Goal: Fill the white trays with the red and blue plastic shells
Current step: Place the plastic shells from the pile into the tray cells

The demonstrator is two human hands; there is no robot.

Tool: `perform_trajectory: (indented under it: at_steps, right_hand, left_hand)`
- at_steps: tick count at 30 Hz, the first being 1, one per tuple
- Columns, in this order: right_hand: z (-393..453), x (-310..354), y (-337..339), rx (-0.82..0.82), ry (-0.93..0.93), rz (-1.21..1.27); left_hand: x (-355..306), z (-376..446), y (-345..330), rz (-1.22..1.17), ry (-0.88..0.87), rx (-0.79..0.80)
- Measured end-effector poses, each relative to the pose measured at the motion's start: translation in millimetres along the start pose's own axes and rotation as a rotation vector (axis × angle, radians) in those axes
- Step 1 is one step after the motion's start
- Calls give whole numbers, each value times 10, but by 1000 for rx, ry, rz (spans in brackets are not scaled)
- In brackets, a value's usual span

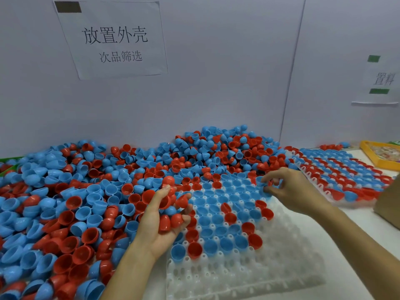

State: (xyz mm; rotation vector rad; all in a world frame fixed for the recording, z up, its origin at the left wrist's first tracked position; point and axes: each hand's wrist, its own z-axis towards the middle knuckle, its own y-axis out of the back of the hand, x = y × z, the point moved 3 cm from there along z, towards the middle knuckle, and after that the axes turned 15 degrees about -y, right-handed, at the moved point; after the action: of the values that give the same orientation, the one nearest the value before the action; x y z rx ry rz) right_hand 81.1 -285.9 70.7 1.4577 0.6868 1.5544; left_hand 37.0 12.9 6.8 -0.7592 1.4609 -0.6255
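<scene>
Your left hand (166,215) cups a stash of red shells (171,219) mid-frame, fingers curled round them, probably so refills stay close. Your right hand (287,191) pinches a blue shell (263,184) over the white tray (249,276). Its upper cells are filled, the lower ones bare. A second tray (320,185) at right looks full.

white table (355,221), shell heap (65,202), trays (281,267)

The left hand (161,215), palm up, cups several red shells (171,219) at the near white tray (270,273)'s left edge. The right hand (287,189) pinches a blue shell (263,182) over the tray's far cells. Loose shells (65,202) lie piled left of both hands.
</scene>
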Motion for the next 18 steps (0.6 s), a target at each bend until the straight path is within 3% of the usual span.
perform_trajectory:
  at_steps: [5, 9, 18]
  right_hand:
    - [110, -501, 40, 89, -113, -139]
    - [132, -503, -237, 219, -53, -291]
    - [150, -376, -221, 299, 11, -443]
  left_hand:
    - [-20, 9, 17, 17, -35, -12]
    - [-17, 3, 17, 18, -32, -14]
    - [-5, -6, -10, 15, -14, -9]
